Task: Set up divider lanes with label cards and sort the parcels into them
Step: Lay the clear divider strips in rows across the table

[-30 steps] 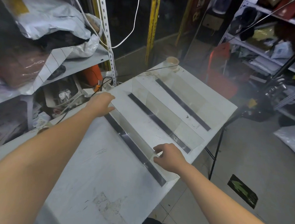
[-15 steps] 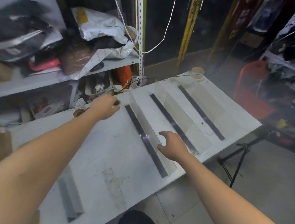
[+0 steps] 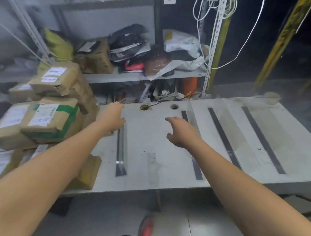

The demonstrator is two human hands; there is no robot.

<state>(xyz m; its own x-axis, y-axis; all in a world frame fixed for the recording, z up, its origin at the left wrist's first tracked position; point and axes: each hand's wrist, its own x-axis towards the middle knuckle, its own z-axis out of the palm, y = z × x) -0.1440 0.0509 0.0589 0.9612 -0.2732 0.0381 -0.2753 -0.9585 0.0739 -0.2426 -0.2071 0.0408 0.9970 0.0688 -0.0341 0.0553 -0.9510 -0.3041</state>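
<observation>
Three clear dividers with dark base strips stand on the white table (image 3: 149, 164): one (image 3: 194, 155) just right of my right hand, a second (image 3: 225, 138) and a third (image 3: 262, 138) further right. A fourth divider (image 3: 120, 152) lies further left, below my left hand. My left hand (image 3: 113, 116) hovers over its far end, fingers curled, holding nothing. My right hand (image 3: 181, 131) is open above the table's middle, fingers spread. Brown cardboard parcels (image 3: 49, 116) with white labels are stacked on the table's left end. No label cards are visible.
Two round cable holes (image 3: 145, 106) sit near the table's back edge. A grey shelf (image 3: 135, 76) behind holds bags and parcels. White cords (image 3: 214, 17) hang from an upright post. A tape roll (image 3: 272, 96) rests at the far right corner. Floor lies below the front edge.
The view has swung left, bringing the stacked parcels and the fourth divider into sight. Both hands left the divider they held and moved left across the table.
</observation>
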